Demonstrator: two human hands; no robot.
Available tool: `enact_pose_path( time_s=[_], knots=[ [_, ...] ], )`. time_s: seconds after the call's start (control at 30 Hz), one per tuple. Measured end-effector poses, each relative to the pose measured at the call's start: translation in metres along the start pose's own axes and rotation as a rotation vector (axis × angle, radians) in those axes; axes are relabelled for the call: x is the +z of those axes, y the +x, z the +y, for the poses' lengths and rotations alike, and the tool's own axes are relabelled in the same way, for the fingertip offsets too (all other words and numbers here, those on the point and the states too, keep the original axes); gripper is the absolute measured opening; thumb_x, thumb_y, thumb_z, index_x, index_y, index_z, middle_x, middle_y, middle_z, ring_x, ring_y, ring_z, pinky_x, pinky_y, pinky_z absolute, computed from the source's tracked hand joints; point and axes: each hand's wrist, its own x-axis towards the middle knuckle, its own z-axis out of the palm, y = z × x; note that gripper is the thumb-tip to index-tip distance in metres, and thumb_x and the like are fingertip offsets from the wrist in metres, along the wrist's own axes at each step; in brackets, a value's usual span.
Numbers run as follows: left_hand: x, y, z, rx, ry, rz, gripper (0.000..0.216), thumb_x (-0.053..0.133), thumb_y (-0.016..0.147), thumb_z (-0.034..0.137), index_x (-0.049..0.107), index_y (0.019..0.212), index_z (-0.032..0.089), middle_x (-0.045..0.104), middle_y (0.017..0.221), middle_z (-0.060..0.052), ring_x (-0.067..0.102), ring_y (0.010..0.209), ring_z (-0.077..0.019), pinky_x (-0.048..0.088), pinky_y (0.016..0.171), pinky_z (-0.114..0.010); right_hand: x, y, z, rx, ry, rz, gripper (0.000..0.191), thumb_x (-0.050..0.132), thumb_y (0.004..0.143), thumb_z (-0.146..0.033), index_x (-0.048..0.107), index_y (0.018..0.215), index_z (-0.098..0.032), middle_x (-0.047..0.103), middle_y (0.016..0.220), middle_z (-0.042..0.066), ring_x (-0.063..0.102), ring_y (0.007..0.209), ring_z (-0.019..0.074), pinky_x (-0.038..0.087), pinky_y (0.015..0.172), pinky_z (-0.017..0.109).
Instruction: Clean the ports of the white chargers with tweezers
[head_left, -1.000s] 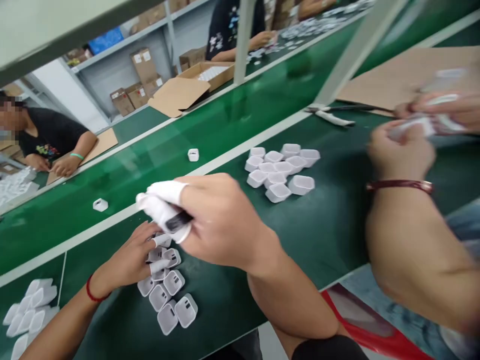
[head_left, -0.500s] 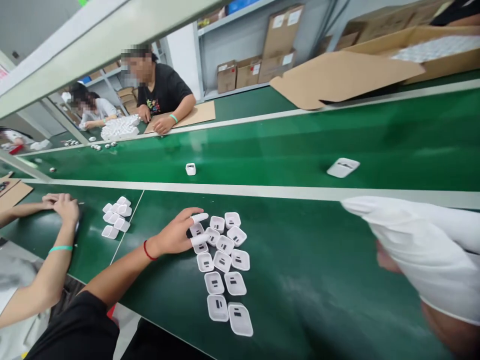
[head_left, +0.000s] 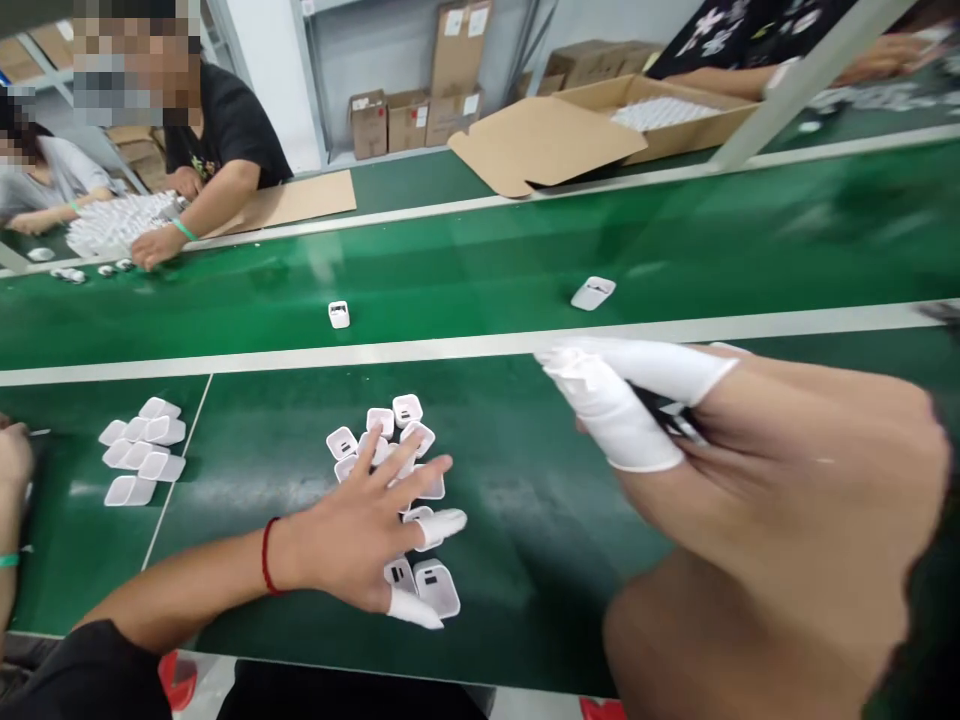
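Observation:
My left hand (head_left: pixel 375 530) spreads its fingers palm-down over a cluster of small white open-topped plastic cases (head_left: pixel 437 588) with dark slots inside. White finger cots cover its thumb and index finger. Several cases lie partly hidden under it; whether it presses on them I cannot tell. On the right, close to the camera, my right hand (head_left: pixel 720 450) holds its cotted thumb and index fingertip together. Something dark with a shiny edge (head_left: pixel 679 418) shows in the gap between these fingers, too little of it to name.
A green conveyor belt (head_left: pixel 465 270) runs behind the white rail (head_left: pixel 450 347), carrying a white case (head_left: pixel 339 315) and another (head_left: pixel 593 293). More white cases (head_left: pixel 139 455) lie left. A co-worker's hand (head_left: pixel 13 465) is at the left edge. Across sit people and an open carton (head_left: pixel 585 110).
My left hand has shifted from the cluster's far left side to its nearer part, fingers now spread wider. My right hand appears further left, its thumb and finger in clearer sight. The view has turned right.

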Motion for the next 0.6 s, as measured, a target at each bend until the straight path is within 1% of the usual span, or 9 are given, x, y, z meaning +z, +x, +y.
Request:
enact_pose_path(
  time_s=[0.07, 0.17, 0.23, 0.27, 0.33, 0.43, 0.5, 0.6],
  knots=[
    [0.004, 0.017, 0.008, 0.051, 0.023, -0.064, 0.072, 0.067, 0.072, 0.065, 0.059, 0.126, 0.017, 0.018, 0.158, -0.021, -0.004, 0.145, -0.0489, -0.010, 0.109, -0.074, -0.001, -0.001, 0.002, -0.067, -0.003, 0.035, 0.019, 0.056, 0.096, -0.026, 0.065, 0.081, -0.018, 0.046, 0.051, -0.005, 0.038, 0.047, 0.0085, 0.032, 0.046, 0.023],
    [0.014, 0.030, 0.016, 0.114, 0.019, -0.076, 0.084, 0.064, 0.071, 0.070, 0.052, 0.135, 0.016, 0.015, 0.158, -0.024, -0.008, 0.144, -0.0501, -0.008, 0.106, -0.077, 0.001, -0.003, 0.008, -0.130, 0.022, 0.066, 0.014, 0.058, 0.095, -0.022, 0.064, 0.084, -0.015, 0.052, 0.055, -0.004, 0.042, 0.049, 0.0078, 0.034, 0.047, 0.023],
    [0.019, 0.032, 0.021, 0.164, 0.006, -0.098, 0.082, 0.060, 0.075, 0.070, 0.050, 0.138, 0.018, 0.016, 0.158, -0.023, -0.007, 0.145, -0.0494, -0.005, 0.106, -0.078, 0.002, -0.002, 0.010, -0.149, 0.032, 0.079, 0.013, 0.058, 0.095, -0.022, 0.064, 0.085, -0.015, 0.054, 0.056, -0.004, 0.044, 0.050, 0.0078, 0.035, 0.047, 0.023],
    [0.021, 0.031, 0.023, 0.176, 0.008, -0.120, 0.077, 0.060, 0.076, 0.068, 0.052, 0.136, 0.018, 0.017, 0.158, -0.022, -0.005, 0.145, -0.0498, -0.004, 0.105, -0.079, 0.002, -0.002, 0.010, -0.143, 0.029, 0.079, 0.013, 0.058, 0.094, -0.021, 0.065, 0.085, -0.015, 0.055, 0.057, -0.003, 0.045, 0.050, 0.0080, 0.035, 0.047, 0.023],
    [0.023, 0.029, 0.024, 0.169, 0.039, -0.184, 0.064, 0.063, 0.077, 0.057, 0.060, 0.126, 0.016, 0.025, 0.155, -0.023, 0.002, 0.145, -0.0495, -0.002, 0.106, -0.078, 0.001, -0.001, 0.008, -0.118, 0.018, 0.060, 0.014, 0.058, 0.094, -0.020, 0.065, 0.083, -0.015, 0.055, 0.057, -0.003, 0.046, 0.051, 0.0084, 0.035, 0.048, 0.023],
    [0.021, 0.025, 0.019, 0.138, 0.110, -0.257, 0.049, 0.066, 0.073, 0.042, 0.065, 0.113, 0.014, 0.045, 0.142, -0.025, 0.021, 0.144, -0.0438, 0.001, 0.111, -0.073, -0.002, 0.000, 0.004, -0.083, 0.015, 0.030, 0.019, 0.055, 0.096, -0.021, 0.066, 0.081, -0.014, 0.056, 0.057, -0.001, 0.047, 0.053, 0.0094, 0.036, 0.050, 0.024],
    [0.017, 0.019, 0.012, 0.131, 0.133, -0.280, 0.046, 0.066, 0.072, 0.039, 0.065, 0.111, 0.016, 0.055, 0.129, -0.022, 0.034, 0.138, -0.0395, 0.003, 0.115, -0.069, -0.004, -0.001, 0.002, -0.068, 0.005, 0.017, 0.026, 0.053, 0.097, -0.025, 0.066, 0.077, -0.015, 0.053, 0.054, -0.001, 0.045, 0.052, 0.0098, 0.034, 0.049, 0.025],
    [0.010, 0.004, -0.002, 0.089, 0.135, -0.298, 0.036, 0.065, 0.072, 0.037, 0.066, 0.103, 0.018, 0.059, 0.112, -0.016, 0.043, 0.129, -0.0367, 0.003, 0.117, -0.067, -0.005, -0.002, 0.000, -0.022, -0.007, -0.014, 0.031, 0.051, 0.098, -0.030, 0.067, 0.076, -0.016, 0.050, 0.053, -0.001, 0.042, 0.051, 0.0100, 0.031, 0.049, 0.026]
  ],
)
